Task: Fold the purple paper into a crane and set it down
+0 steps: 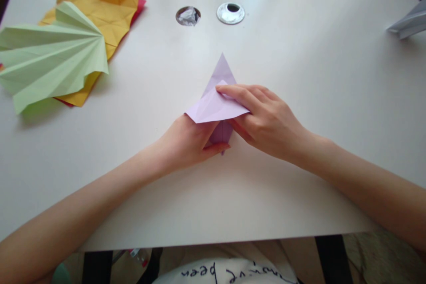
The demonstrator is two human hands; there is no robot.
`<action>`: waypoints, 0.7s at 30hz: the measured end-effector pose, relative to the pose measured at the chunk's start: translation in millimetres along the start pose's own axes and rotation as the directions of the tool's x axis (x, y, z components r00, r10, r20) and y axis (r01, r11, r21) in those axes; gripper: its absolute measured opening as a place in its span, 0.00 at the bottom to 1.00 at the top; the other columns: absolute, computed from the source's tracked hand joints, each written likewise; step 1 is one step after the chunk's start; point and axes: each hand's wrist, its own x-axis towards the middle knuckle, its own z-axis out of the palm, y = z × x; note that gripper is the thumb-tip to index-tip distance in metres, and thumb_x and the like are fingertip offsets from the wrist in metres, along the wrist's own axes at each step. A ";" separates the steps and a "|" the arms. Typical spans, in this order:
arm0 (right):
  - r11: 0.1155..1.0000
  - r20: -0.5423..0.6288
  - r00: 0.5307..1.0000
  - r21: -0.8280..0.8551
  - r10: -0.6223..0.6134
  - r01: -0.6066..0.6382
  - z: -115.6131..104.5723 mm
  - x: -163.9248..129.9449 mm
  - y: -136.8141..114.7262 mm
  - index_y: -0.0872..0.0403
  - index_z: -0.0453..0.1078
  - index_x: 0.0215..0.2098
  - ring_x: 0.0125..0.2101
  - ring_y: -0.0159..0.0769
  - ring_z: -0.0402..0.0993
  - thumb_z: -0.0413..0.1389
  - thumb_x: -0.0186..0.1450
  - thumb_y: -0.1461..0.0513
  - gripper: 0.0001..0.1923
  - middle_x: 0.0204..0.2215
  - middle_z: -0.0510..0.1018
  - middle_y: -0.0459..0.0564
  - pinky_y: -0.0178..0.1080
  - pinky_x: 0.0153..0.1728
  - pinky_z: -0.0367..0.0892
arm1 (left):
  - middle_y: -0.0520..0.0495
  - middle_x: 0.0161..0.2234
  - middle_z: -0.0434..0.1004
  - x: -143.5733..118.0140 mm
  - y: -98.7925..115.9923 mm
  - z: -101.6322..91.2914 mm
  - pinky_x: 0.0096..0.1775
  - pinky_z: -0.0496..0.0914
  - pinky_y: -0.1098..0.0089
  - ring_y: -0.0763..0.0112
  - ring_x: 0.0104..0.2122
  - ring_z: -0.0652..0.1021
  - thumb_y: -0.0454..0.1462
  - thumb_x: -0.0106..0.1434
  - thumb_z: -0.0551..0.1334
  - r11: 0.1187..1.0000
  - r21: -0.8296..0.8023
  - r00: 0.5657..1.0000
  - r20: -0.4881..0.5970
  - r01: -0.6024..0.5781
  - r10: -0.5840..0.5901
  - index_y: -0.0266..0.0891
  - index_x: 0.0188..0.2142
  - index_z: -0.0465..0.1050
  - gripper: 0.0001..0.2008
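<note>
1. We are holding a lilac paper (218,104) between both hands near the middle of the white table (299,75). Our left hand (189,140) is pinching its lower part from underneath, thumb closed against the stem, while our right hand (266,117) is grasping the raised flap from the 3 o'clock side, forefinger lying along its top edge.
2. We are judging that the flap could crease off-line if the right forefinger is pressing before the edges are matching; the skewed fold would be spoiling the point.
3. We are also seeing a risk of the thin sheet tearing at the narrow waist, where both grips are pulling against each other.
4. The paper is looking pale, matte and sharply creased: one long tip is pointing to 12 o'clock, a broad flap is spreading toward 9 o'clock, and a small tail is poking out at 6 o'clock below our left thumb.
5. At 10 o'clock a green pleated fan (49,60) is lying on yellow paper (100,4), well apart; at 12 o'clock two round holes (230,13) are sitting in the table.
</note>
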 end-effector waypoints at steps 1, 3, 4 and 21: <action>1.000 0.001 1.000 0.003 0.000 0.000 0.1 0.0 0.0 0.55 0.64 0.48 0.50 0.44 0.63 0.47 0.62 0.70 0.16 0.54 0.65 0.55 0.49 0.48 0.64 | 0.39 0.51 0.68 0.0 -0.2 -0.5 0.45 0.70 0.57 0.53 0.50 0.71 0.39 0.54 0.64 1.000 -0.005 1.000 0.007 0.005 -0.005 0.36 0.52 0.61 0.27; 1.000 0.001 1.000 0.012 0.003 -0.003 0.3 0.0 0.1 0.54 0.64 0.49 0.50 0.44 0.63 0.47 0.63 0.70 0.17 0.54 0.65 0.54 0.50 0.48 0.64 | 0.40 0.50 0.68 0.0 -0.5 -1.8 0.44 0.71 0.57 0.53 0.48 0.72 0.39 0.54 0.63 1.000 -0.013 1.000 0.027 0.015 -0.015 0.37 0.53 0.60 0.27; 1.000 0.001 1.000 0.017 0.004 -0.004 0.3 0.0 0.1 0.54 0.63 0.49 0.50 0.44 0.63 0.47 0.63 0.70 0.17 0.54 0.65 0.54 0.50 0.48 0.63 | 0.39 0.51 0.68 0.0 -0.6 -2.6 0.44 0.71 0.57 0.53 0.49 0.71 0.39 0.54 0.63 1.000 -0.015 0.999 0.037 0.015 -0.014 0.37 0.53 0.60 0.28; 1.000 -0.013 1.000 0.013 -0.003 0.003 0.6 0.3 0.4 0.54 0.63 0.49 0.50 0.44 0.64 0.47 0.62 0.70 0.17 0.53 0.67 0.55 0.49 0.48 0.65 | 0.37 0.56 0.62 -1.3 -3.4 -4.4 0.52 0.66 0.54 0.50 0.55 0.66 0.41 0.55 0.62 0.997 -0.043 0.997 0.045 -0.058 0.060 0.34 0.57 0.54 0.33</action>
